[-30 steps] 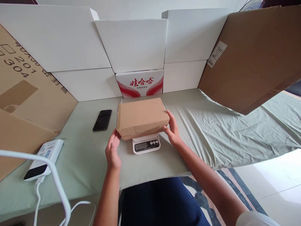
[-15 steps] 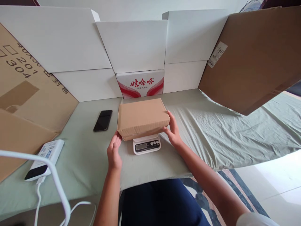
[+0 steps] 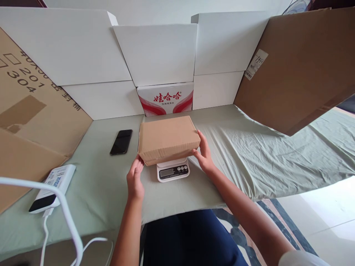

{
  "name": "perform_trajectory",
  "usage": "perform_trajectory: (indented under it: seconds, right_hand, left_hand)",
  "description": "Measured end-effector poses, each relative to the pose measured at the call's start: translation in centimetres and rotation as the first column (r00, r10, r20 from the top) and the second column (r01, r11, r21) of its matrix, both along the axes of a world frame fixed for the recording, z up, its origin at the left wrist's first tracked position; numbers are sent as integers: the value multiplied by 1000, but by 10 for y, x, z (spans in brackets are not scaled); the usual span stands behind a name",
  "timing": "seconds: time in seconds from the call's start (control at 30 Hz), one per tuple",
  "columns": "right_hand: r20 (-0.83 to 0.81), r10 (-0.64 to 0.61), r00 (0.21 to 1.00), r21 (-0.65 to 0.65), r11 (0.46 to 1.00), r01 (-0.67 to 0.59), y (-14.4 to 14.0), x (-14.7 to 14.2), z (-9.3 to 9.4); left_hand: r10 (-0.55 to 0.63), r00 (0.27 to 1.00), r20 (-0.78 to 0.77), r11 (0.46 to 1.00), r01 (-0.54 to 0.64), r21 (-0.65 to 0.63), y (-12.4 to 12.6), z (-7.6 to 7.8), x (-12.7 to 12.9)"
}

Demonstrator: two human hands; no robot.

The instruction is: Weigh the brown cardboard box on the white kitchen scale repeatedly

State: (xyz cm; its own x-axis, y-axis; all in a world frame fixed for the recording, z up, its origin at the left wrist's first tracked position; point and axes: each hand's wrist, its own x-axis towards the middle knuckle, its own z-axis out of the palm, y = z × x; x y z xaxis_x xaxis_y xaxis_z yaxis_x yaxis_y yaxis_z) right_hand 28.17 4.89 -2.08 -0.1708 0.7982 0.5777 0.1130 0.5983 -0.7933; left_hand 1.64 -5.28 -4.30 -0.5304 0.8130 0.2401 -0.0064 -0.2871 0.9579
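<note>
Tabletop (image 3: 249,155) covered with pale green wrinkled cloth. On it: white kitchen scale (image 3: 173,170) near front middle, black phone (image 3: 121,141) lying flat to its left, white power bank (image 3: 52,187) with cable at front left. White boxes (image 3: 105,99) and a red-printed carton (image 3: 165,98) line the back edge; brown cardboard (image 3: 30,122) leans at left.

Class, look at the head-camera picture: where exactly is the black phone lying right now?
The black phone lies flat on the green cloth, left of the brown box on the scale, beyond the left hand.
</note>
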Motion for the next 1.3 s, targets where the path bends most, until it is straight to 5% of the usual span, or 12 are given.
perform_trajectory:
  seconds: [1.13, 1.3]
  right_hand:
    - [13, -2, 1000, -60, 998, 2, -6, -2, 6]
    - [-25, -1, 1000, -45, 999, 0, -6, -3, 11]
  left_hand:
    - [-17, 1000, -20, 999, 16, -48, -1, 1, 1]
    - [-28, 1000, -15, 1000, 27, -13, 4, 12, 4]
